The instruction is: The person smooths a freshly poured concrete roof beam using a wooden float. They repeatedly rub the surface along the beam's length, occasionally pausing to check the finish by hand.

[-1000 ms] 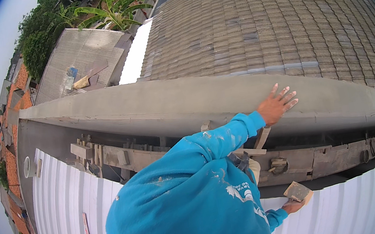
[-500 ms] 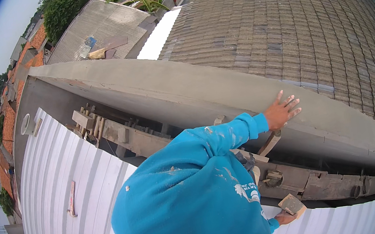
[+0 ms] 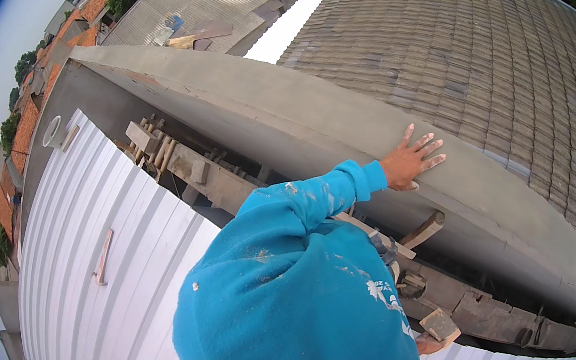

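My left hand (image 3: pixel 413 158) lies spread on the smooth grey top of a plastered wall (image 3: pixel 336 102), its fingertips dusted pale. The blue sleeve of that arm has light smears on it. At the lower right, partly hidden by my blue hooded top, my right hand (image 3: pixel 427 344) grips a small tan board with a grey patch (image 3: pixel 441 325). Its fingers are mostly out of sight behind the board and my clothing. Below the wall top, a wooden post (image 3: pixel 423 230) juts up next to the wall's near face.
A narrow gap with planks (image 3: pixel 210 180) and bamboo poles runs along the wall. On the white corrugated roof (image 3: pixel 139 277) lies a hammer-like tool (image 3: pixel 102 258). A pale bucket (image 3: pixel 53 132) stands at the roof's far end. Beyond the wall slopes a brown tiled roof (image 3: pixel 434 61).
The whole view has tilted and shifted, bringing the near end of the wall lower. My left hand still lies spread on the wall top, and my right hand still grips the small board.
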The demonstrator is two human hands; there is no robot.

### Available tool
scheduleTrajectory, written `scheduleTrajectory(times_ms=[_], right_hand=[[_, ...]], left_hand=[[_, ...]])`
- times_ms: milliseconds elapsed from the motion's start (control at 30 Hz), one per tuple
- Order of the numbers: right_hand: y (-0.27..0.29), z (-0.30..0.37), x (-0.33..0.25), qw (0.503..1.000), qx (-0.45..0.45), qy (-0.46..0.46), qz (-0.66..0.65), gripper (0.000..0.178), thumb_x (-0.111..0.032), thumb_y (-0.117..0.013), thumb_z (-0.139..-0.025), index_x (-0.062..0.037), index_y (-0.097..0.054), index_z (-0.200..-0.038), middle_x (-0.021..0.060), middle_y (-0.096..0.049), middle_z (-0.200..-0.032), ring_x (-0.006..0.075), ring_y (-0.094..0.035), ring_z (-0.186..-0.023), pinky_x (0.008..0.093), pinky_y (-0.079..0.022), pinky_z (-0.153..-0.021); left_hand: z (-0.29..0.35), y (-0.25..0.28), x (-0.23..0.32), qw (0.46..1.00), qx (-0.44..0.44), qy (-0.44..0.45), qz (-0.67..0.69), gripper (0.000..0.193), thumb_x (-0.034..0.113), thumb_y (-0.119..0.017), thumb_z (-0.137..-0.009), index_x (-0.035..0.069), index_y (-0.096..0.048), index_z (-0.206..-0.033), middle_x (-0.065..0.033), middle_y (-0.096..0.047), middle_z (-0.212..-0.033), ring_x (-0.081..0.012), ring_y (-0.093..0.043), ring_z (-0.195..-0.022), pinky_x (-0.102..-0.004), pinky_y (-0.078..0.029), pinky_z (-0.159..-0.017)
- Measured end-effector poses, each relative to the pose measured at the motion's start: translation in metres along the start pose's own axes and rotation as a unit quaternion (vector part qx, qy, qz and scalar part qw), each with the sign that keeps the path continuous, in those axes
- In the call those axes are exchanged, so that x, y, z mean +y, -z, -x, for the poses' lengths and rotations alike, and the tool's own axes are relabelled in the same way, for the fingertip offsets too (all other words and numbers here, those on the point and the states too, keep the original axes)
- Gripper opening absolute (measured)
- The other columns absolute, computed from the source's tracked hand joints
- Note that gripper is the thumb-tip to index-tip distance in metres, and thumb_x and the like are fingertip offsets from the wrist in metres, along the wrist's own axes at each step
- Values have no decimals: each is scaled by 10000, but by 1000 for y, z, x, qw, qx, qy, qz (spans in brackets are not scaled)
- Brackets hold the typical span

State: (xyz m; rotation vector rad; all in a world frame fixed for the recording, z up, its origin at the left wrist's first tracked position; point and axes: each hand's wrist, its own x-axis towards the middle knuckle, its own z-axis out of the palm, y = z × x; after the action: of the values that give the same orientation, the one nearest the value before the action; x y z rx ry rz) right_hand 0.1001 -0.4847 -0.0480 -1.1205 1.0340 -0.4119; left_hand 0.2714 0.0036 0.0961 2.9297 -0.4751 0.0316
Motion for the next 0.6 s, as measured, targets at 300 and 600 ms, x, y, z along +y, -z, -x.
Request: scheduleTrajectory(times_ms=[300, 600], right_hand=[[12, -15, 8, 997, -55, 21, 46, 439, -269, -413, -1041, 26, -491, -1357, 170, -592, -1311, 326, -609, -1185, 442, -513, -941], [-2, -15, 14, 1000, 9, -2, -12, 504, -346, -385, -1038, 25, -518, -1353, 165, -583, -1328, 300, -596, -1183, 419, -449, -1020]], left_hand=[[-3, -2, -2, 1000, 21, -6, -11, 1069, 471, -793, -796, 236, -156, -1621, -102, -117, -1682, -323, -111, -1551, -687, -22, -1215], [-3, 3, -1, 999, 12, -6, -29, 1049, 536, -760, -814, 254, -151, -1620, -78, -123, -1682, -316, -127, -1547, -671, -72, -1221]])
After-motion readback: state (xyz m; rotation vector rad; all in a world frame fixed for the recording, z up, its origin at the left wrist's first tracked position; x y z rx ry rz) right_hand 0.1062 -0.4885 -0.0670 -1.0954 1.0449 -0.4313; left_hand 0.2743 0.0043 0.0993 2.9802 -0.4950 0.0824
